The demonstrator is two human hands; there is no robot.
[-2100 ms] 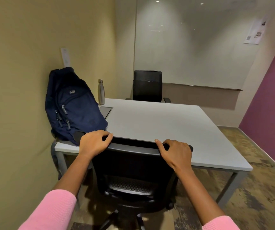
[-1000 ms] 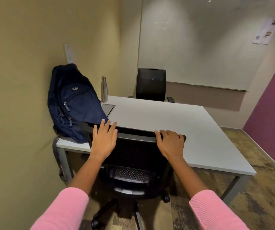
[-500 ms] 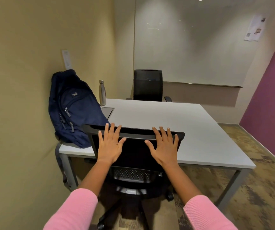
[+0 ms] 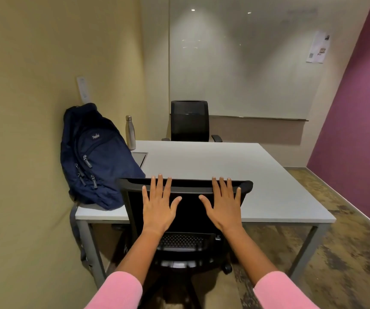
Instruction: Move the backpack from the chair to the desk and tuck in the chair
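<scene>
A navy backpack (image 4: 95,159) stands upright on the near left corner of the white desk (image 4: 235,170), leaning on the yellow wall. A black office chair (image 4: 189,208) faces the desk's near edge, its seat under the desktop. My left hand (image 4: 158,206) and my right hand (image 4: 223,204) lie flat on the back of its backrest, fingers spread and pointing up, fingertips at the top rim. Neither hand grips anything.
A steel bottle (image 4: 130,132) stands at the desk's far left by a recessed panel (image 4: 140,157). A second black chair (image 4: 189,121) sits at the far side. A whiteboard wall is behind, a purple wall (image 4: 355,121) on the right, carpet below.
My hands let go of the backrest's top rim and now press flat against its back. The chair has rolled forward toward the desk.
</scene>
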